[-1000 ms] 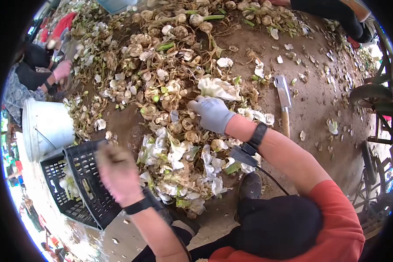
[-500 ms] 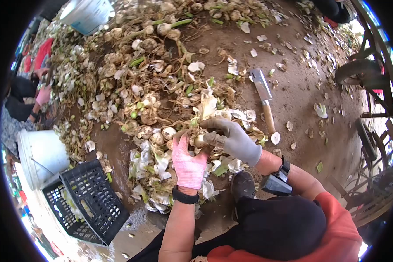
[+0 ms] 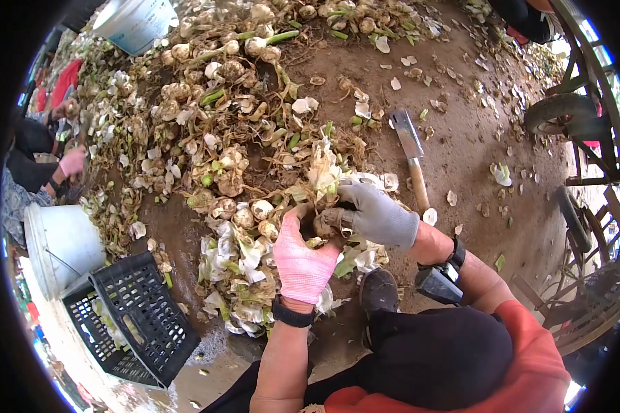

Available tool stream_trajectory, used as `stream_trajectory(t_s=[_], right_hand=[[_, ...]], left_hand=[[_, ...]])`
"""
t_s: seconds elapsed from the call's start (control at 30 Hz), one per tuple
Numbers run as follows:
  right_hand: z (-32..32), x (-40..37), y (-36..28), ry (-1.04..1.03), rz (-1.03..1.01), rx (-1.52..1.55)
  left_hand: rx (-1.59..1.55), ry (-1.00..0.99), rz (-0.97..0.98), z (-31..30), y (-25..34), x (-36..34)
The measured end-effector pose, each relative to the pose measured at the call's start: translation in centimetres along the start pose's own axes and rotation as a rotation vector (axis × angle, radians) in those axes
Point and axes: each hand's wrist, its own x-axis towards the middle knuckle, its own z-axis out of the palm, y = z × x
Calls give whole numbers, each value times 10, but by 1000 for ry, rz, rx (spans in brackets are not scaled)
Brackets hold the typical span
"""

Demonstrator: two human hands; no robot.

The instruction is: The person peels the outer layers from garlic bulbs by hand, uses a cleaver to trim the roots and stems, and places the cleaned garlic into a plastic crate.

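My left hand (image 3: pixel 303 258), in a pink glove, curls its thumb and fingers around the lower left side of a garlic bulb (image 3: pixel 324 226). My right hand (image 3: pixel 380 217), in a grey glove, pinches the same bulb from the right. Fingers of both gloves hide much of the bulb. Just above it lie pale dry leaves (image 3: pixel 324 168). Whitish peeled husks (image 3: pixel 231 265) are heaped below and left of my hands, beside several round garlic bulbs (image 3: pixel 243 217). A cleaver (image 3: pixel 412 148) with a wooden handle lies on the ground to the right of my right hand.
A black plastic crate (image 3: pixel 145 313) stands tilted at lower left, beside a white bucket (image 3: pixel 65 241). Another bucket (image 3: pixel 138 27) sits at upper left. A co-worker's pink-gloved hand (image 3: pixel 72 162) shows at far left. A wheeled metal cart (image 3: pixel 565 113) stands at right.
Both hands have shifted slightly around the bulb, with the left hand turned a little and the right moved slightly to the right. At far left, the co-worker's hands have moved.
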Motion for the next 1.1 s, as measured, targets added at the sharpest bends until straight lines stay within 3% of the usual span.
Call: stream_trajectory(t_s=[0.1, 0.17, 0.2, 0.27, 0.3, 0.37, 0.47, 0.6, 0.67, 0.8, 0.93, 1.0, 1.07, 1.1], right_hand=[[-1, -1, 10, -15, -9, 82], [3, -1, 26, 122, -266, -76], [4, -2, 25, 124, -266, -76], [8, -6, 25, 194, -114, -61], [10, -7, 27, 196, -111, -60], [13, -8, 34, 145, 77, 108], [11, -10, 21, 185, 110, 166], [13, -9, 28, 133, 95, 262], [9, -8, 21, 200, -235, -44], [4, -5, 17, 145, -129, -204], [6, 2, 40, 248, -124, -279], [-6, 7, 53, 286, 24, -75], [-12, 1, 52, 293, 21, -129], [-14, 0, 46, 234, -13, 51]], left_hand=[[-51, -33, -46, -2, 2, 1], [-197, -16, -57, -1, -10, 2], [-196, -17, -55, -2, -13, 3], [-383, -55, -114, -3, -18, 4], [-382, -58, -115, -5, -20, 3], [-283, -53, -51, -6, -21, 3], [-491, -68, -155, -5, -16, 2], [-656, -132, -325, -13, -9, 3], [-784, -157, -331, -14, -15, 4], [-828, -266, -384, -15, -16, 4], [-975, -376, -438, -16, -10, 3], [-1228, -475, -491, -19, -11, 4], [-1211, -432, -513, -20, -12, 6], [-1210, -412, -476, -19, -15, 9]])
